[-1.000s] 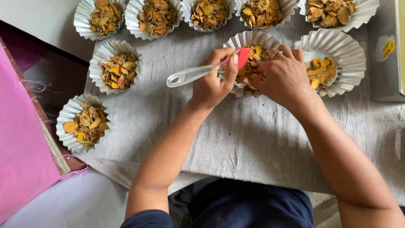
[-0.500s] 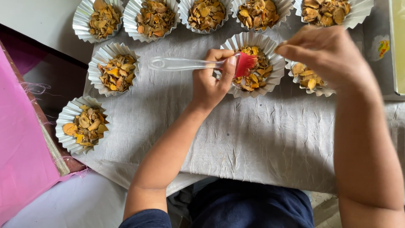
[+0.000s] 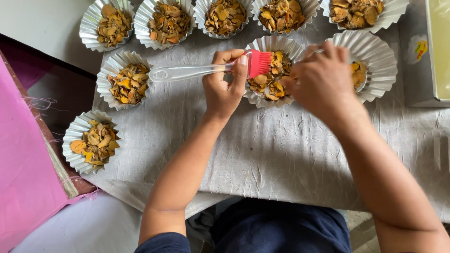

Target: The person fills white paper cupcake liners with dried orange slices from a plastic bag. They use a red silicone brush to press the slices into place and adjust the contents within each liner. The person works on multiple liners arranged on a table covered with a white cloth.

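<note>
While a pink panel (image 3: 21, 154) borders the left edge, fluted silver foil cups (image 3: 93, 143) of dry orange-brown chips sit on the wrinkled grey cloth surface (image 3: 281, 154). Left hand (image 3: 225, 86) is closed around the clear plastic handle of a red silicone-bristled pastry brush (image 3: 206, 69), whose bristles lie over the centre foil cup of chips (image 3: 272, 70). Right hand (image 3: 323, 79), fingers curled, covers that cup's right rim; whether it grips anything cannot be told.
</note>
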